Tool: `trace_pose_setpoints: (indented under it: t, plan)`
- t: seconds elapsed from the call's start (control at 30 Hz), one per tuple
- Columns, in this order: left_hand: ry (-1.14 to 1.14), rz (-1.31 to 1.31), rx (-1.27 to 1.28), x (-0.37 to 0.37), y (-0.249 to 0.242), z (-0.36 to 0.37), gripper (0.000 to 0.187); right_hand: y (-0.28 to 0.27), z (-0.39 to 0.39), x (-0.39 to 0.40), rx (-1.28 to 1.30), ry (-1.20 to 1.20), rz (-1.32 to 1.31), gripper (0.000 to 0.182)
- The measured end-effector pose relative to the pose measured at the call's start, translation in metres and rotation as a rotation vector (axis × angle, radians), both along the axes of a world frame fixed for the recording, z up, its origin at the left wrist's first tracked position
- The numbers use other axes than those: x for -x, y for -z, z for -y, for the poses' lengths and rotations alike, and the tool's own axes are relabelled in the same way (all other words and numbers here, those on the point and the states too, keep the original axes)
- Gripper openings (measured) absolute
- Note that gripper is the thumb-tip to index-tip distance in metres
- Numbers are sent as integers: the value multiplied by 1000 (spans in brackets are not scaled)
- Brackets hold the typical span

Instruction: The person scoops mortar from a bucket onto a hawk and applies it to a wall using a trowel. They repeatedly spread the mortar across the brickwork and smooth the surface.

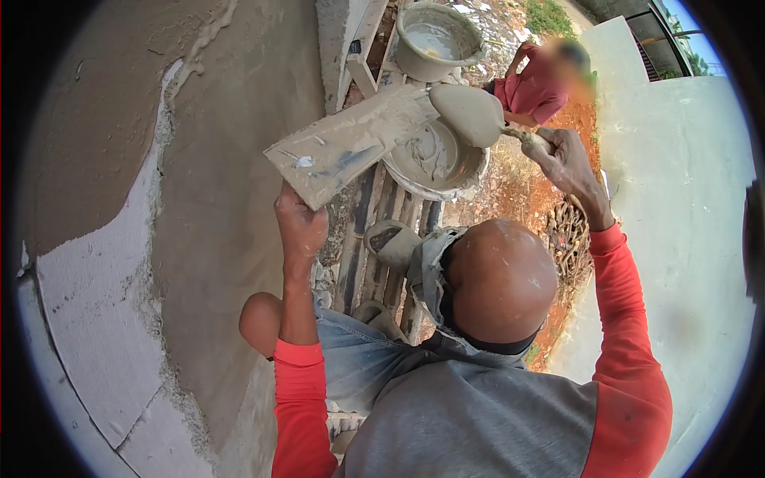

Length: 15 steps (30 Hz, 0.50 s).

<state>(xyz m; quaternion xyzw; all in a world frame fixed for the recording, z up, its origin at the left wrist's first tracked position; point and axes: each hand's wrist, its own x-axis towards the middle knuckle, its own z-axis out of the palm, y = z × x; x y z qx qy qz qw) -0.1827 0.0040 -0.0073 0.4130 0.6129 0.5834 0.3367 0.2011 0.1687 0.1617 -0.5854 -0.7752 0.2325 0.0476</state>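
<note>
My left hand point(301, 227) is closed on the underside of a plasterer's hawk point(339, 147), a flat rectangular board smeared with grey mortar. The hawk is tilted, its far end beside the trowel. In my right hand point(564, 163), fingers wrapped round the handle, is a trowel point(470, 115) with a rounded blade coated in mortar. That blade overlaps the rim of the nearer mortar bucket point(422, 187), in which wet grey mortar point(430, 151) shows. Part of this bucket is hidden behind the trowel and hawk.
Wet plaster point(231, 199) covers much of the left wall, beside pale bare blocks point(103, 295). A second bucket point(438, 40) stands farther off. Wooden planks point(362, 239) lie under my feet. A person in a red shirt point(538, 88) is below, near a bundle of sticks point(567, 239).
</note>
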Motion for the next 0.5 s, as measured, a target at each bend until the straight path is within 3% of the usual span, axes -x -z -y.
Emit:
trace_pose_setpoints:
  t: [0.13, 0.23, 0.33, 0.37, 0.5]
  plan:
    - [63, 121, -117, -29, -22, -23, 38, -53, 0, 44, -173, -185, 20, 35]
    - [94, 120, -221, -33, -31, -28, 37, -57, -11, 60, -617, -533, -56, 34]
    - [82, 16, -275, -27, -43, -30, 39, -83, -4, 77, -712, -535, 71, 36]
    - [68, 10, -271, -25, -49, -30, 41, -83, -9, 80, -780, -624, -93, 29]
    - [68, -11, -272, -19, -66, -27, 46, -86, -13, 87, -895, -665, -106, 33]
